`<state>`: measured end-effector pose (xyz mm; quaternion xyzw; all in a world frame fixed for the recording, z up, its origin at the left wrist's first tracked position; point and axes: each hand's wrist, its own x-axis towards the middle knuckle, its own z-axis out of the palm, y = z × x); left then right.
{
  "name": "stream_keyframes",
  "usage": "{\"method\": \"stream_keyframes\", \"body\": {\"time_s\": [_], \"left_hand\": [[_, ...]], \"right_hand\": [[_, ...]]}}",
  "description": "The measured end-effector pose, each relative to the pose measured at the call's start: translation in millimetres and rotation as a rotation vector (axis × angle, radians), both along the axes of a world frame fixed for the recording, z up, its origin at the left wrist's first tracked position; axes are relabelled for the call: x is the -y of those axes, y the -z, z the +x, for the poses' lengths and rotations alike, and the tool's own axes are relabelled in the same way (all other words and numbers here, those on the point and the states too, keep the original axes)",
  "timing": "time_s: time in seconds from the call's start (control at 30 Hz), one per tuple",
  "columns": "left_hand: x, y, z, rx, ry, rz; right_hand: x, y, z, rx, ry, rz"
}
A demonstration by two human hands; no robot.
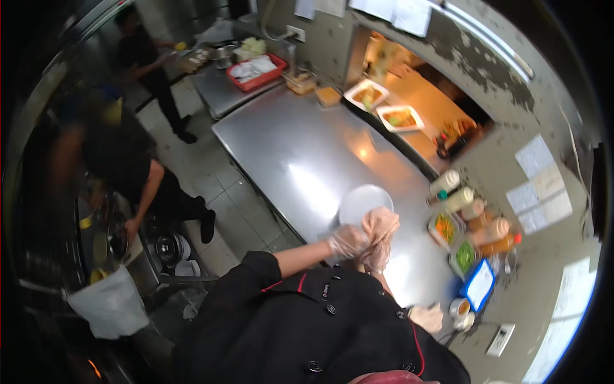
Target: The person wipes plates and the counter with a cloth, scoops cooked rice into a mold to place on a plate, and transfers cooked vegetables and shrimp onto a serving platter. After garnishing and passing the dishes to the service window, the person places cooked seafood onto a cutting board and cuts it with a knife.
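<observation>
A round white plate (365, 203) is on the steel counter (281, 144), just beyond my hands. My left hand (348, 242), in a clear plastic glove, has its fingers closed at the side of a pinkish-beige cloth (380, 224). Below the cloth, my right hand (376, 256) is also gloved and wrapped round it. The bunched cloth overlaps the plate's near edge and hides part of the fingers.
Sauce bottles (458, 200) and containers of chopped vegetables (442, 229) line the wall side. Two filled white dishes (400, 118) sit at the pass-through window. A red basket (257, 72) stands farther back. Two people in dark clothes (121, 150) are at the left.
</observation>
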<state>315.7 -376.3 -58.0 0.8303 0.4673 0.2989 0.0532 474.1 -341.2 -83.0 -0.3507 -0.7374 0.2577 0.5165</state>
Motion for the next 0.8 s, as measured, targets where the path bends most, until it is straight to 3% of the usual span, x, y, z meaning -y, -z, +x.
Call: {"method": "stream_keyframes", "body": {"time_s": [0.03,0.1,0.2,0.27,0.33,0.4,0.43,0.5,0.57,0.63,0.67,0.73,0.77,0.8], "left_hand": [[-1,-26,8,-0.038,-0.101,-0.087],[-12,-46,12,0.147,-0.063,0.087],[-34,-71,20,0.143,-0.142,0.088],[-48,-87,27,0.026,-0.198,0.041],[-37,-127,31,-0.096,-0.071,-0.185],[-44,-107,54,-0.196,-0.335,-0.050],[-55,-50,92,-0.230,-0.662,0.203],[-47,-25,138,-0.192,-0.891,0.170],[-28,-38,136,-0.163,-0.653,-0.117],[-17,-40,115,-0.224,-0.382,-0.111],[-6,-72,77,0.004,-0.094,0.077],[-12,-54,49,0.084,0.011,0.126],[-17,-33,37,0.148,0.087,0.216],[-22,1,37,0.288,0.092,0.151]], "right_hand": [[-10,-12,-14,-0.351,-0.082,-0.202],[-25,-29,-35,-1.004,-0.245,-0.674],[-61,-30,-38,-0.989,-0.087,-0.657],[-147,66,0,-0.752,-0.165,-0.492],[-133,64,2,-0.592,-0.053,-0.526],[-106,55,0,-0.491,-0.024,-0.582],[-96,48,-1,-0.436,-0.019,-0.595],[-75,42,-2,-0.369,-0.028,-0.608],[-54,38,-4,-0.302,-0.054,-0.628],[-34,33,-4,-0.236,-0.096,-0.664],[-26,31,-5,-0.204,-0.118,-0.684],[-19,28,-5,-0.157,-0.164,-0.745],[-13,26,-8,-0.128,-0.186,-0.779],[-11,26,-11,-0.130,-0.209,-0.824]]}}
